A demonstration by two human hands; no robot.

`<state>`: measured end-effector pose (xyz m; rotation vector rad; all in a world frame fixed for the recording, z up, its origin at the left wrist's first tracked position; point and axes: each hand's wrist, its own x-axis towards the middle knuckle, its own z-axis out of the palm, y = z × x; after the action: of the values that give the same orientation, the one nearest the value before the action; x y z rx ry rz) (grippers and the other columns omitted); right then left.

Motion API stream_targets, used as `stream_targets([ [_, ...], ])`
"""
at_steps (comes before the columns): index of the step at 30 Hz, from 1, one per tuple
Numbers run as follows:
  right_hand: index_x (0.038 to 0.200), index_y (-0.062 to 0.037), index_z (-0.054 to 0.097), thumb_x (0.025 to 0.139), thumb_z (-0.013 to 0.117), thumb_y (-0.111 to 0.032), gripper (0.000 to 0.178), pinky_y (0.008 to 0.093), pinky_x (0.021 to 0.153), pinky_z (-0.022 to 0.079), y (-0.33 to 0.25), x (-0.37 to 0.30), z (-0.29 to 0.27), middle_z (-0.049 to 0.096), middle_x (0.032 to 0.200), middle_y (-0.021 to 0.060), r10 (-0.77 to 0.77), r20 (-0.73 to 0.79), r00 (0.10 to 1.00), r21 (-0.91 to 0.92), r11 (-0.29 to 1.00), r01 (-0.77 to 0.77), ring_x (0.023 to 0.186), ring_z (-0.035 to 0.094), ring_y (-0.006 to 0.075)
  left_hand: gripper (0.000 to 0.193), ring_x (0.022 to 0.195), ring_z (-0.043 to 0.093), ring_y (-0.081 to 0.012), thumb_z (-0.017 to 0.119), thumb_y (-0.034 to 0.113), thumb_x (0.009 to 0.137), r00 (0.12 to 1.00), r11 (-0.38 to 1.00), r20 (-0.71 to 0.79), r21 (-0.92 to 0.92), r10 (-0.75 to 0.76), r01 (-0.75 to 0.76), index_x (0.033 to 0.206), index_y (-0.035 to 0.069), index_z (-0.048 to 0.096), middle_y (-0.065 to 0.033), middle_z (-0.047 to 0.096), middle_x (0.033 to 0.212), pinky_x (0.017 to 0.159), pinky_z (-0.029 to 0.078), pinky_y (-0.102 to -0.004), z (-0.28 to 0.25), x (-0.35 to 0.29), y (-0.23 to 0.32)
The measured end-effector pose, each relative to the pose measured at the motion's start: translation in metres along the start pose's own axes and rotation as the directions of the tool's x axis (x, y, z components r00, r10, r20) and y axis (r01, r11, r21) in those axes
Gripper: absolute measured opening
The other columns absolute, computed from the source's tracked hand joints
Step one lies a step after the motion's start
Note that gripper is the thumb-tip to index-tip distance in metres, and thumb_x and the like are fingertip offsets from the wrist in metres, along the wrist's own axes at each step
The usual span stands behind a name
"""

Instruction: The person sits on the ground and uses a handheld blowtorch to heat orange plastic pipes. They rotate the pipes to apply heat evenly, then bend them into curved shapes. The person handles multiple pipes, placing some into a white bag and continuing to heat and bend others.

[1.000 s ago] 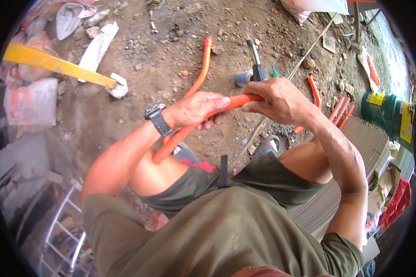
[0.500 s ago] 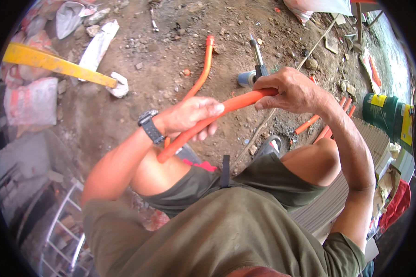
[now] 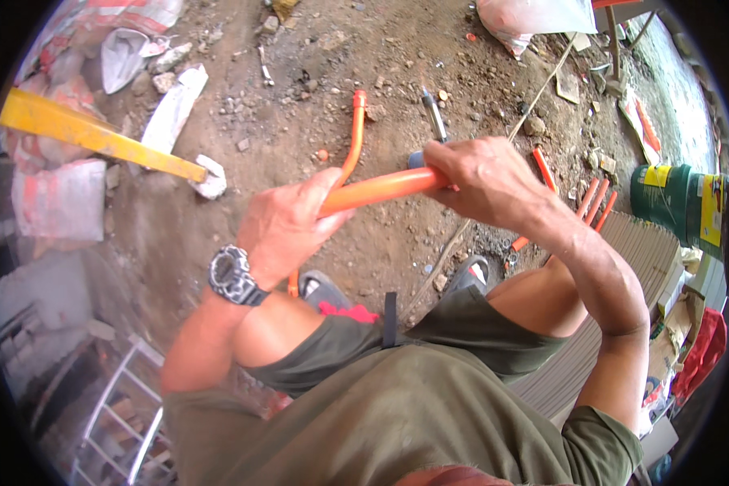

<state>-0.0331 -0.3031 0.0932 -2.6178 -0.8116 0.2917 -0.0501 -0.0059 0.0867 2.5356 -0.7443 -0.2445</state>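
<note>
An orange plastic pipe [image 3: 385, 191] is held nearly level above the ground, slightly curved. My left hand [image 3: 285, 217], with a watch at the wrist, is closed around its left end and hides that end. Around the right end my right hand [image 3: 488, 180] is closed, its fingers bent over the pipe. Beyond the right hand a torch with a metal nozzle [image 3: 434, 115] stands by a blue canister [image 3: 415, 159], both partly covered by the hand. A second, bent orange pipe [image 3: 356, 134] lies on the dirt, running behind my left hand.
Several short orange pipes [image 3: 598, 201] lie to the right, beside a ridged stack [image 3: 641, 251]. Green buckets [image 3: 664, 191] stand farther right. A yellow bar [image 3: 97, 136] juts in from the left, near sacks [image 3: 61, 198]. A metal frame [image 3: 117, 389] is lower left.
My left hand has turned over and now wraps the pipe's left end, which earlier stuck out down toward my knee. My right hand has shifted slightly left and nearer. The pipe lies more level.
</note>
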Motion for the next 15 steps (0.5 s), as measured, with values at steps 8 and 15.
stream_targets([
  [8,0.095,-0.0083,0.060,0.089,0.077,-0.034,0.032,0.0491,0.063,0.055,-0.018,0.006,0.001,0.070,0.079,0.0103,0.013,0.033,0.999,0.087,0.996,-0.016,0.074,0.071,0.0358,0.043,0.074,0.072,-0.0344,0.084,0.029,0.081,0.985,0.975,0.091,0.183,-0.144,0.126,0.120,0.014,0.071,-0.0153,0.072,0.079,0.066,0.055,-0.0457,-0.006,0.031,0.016],
  [15,0.094,-0.0082,0.055,0.091,0.074,-0.042,0.039,0.0455,0.060,0.053,-0.032,0.004,0.020,0.063,0.077,0.0099,-0.098,-0.078,0.992,0.013,0.995,0.099,0.070,0.066,0.0330,0.030,0.074,0.072,-0.0326,0.086,0.032,0.079,1.000,0.993,0.016,0.117,0.006,-0.008,0.102,0.015,0.077,-0.0113,0.073,0.080,0.064,0.055,-0.0437,0.007,0.022,0.005],
])
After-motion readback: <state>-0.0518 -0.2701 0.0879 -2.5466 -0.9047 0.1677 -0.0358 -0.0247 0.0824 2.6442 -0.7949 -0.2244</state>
